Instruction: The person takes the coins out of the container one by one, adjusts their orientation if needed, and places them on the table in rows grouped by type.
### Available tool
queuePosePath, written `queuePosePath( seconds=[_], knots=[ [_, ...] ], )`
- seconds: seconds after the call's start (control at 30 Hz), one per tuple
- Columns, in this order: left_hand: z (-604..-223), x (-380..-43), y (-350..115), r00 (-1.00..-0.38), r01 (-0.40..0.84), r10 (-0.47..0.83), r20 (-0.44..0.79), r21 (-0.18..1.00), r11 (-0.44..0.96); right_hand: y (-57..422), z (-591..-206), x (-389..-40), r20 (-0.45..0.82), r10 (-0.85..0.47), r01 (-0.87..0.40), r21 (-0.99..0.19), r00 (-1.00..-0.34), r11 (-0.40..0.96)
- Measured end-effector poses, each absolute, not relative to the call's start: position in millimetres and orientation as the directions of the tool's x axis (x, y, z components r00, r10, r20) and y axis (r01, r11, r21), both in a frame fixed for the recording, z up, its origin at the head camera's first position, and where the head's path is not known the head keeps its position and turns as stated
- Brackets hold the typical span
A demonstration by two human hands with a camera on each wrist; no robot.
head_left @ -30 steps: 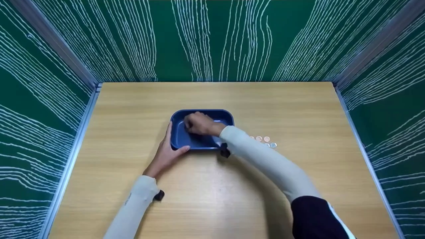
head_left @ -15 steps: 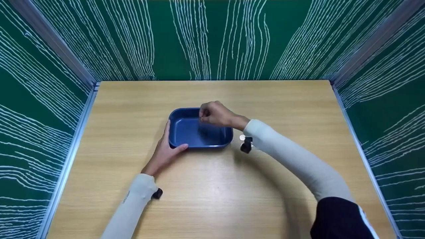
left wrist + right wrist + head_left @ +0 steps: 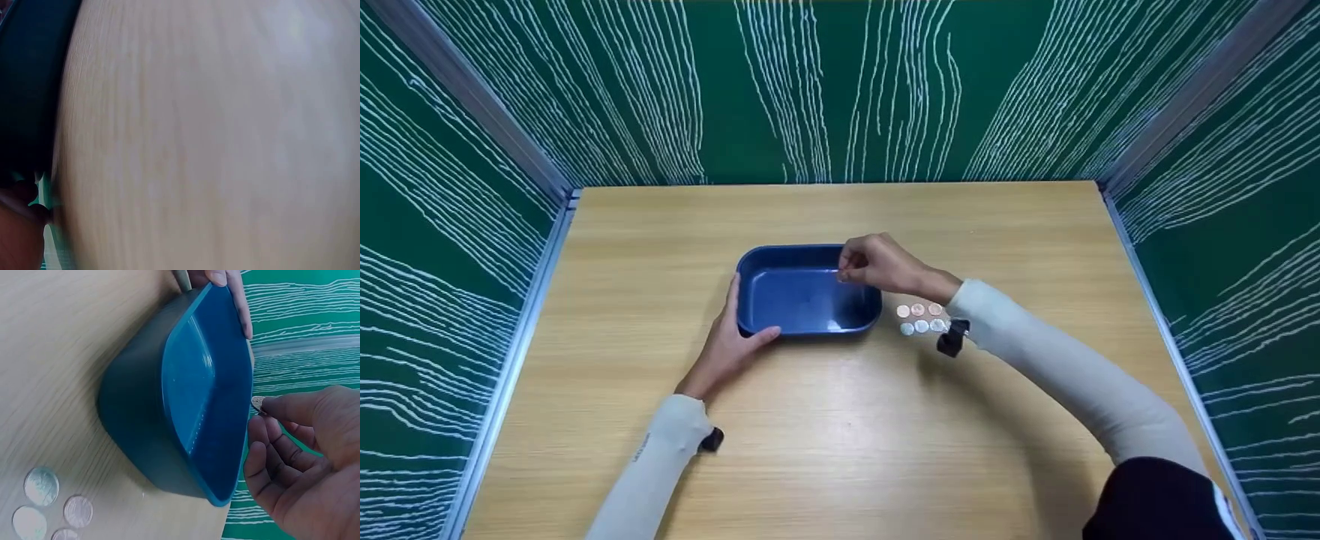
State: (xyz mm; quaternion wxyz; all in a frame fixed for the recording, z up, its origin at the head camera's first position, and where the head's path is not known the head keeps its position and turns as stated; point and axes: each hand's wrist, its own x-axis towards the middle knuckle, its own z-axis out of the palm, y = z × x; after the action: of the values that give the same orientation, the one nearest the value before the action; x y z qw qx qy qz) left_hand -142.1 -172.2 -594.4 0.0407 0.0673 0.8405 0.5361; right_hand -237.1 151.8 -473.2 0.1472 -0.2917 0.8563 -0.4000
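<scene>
A deep blue plastic tray (image 3: 810,330) with rounded corners stands on the wooden table. At its near left corner my left hand (image 3: 727,341) holds it, fingers along the left wall and thumb over the front rim. Above the tray's right end, my right hand (image 3: 877,262) pinches a small coin (image 3: 258,404) between thumb and index finger, the other fingers curled in. The right wrist view puts that coin close to the tray's rim. In the left wrist view, the dark tray wall (image 3: 34,84) and part of my left hand (image 3: 19,230) show at the edge.
Just right of the tray lie several coins in two rows, with copper-coloured coins (image 3: 918,310) behind and silver coins (image 3: 922,326) in front; my right wrist partly covers the rows. Green panels (image 3: 750,150) with white wavy lines enclose the table (image 3: 780,450) at the back and sides.
My right hand has come up from inside the tray and moved right, to above its right end. More of the coin rows shows now. My left hand stays at the tray's corner.
</scene>
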Motion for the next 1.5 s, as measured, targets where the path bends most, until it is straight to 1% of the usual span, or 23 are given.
queuePosePath(
  seconds=[0.3, 0.9, 1.5],
  knots=[
    [-593.7, -142.2, -172.3, -0.987, 0.063, 0.163, -0.007, 0.906, 0.42, 178.3, -471.1, -227.8, -0.01, -0.569, -0.336, -0.799, -0.822, 0.498],
    [-594.0, -140.4, -172.4, -0.986, 0.06, 0.164, -0.01, 0.908, 0.416, 228.6, -493.7, -206.7, -0.034, -0.466, -0.21, -0.862, -0.884, 0.462],
    [-595.1, -139.6, -173.6, -0.987, 0.063, 0.16, -0.004, 0.91, 0.411, 288.9, -526.6, -188.4, -0.112, -0.282, -0.048, -0.863, -0.953, 0.504]
  ],
)
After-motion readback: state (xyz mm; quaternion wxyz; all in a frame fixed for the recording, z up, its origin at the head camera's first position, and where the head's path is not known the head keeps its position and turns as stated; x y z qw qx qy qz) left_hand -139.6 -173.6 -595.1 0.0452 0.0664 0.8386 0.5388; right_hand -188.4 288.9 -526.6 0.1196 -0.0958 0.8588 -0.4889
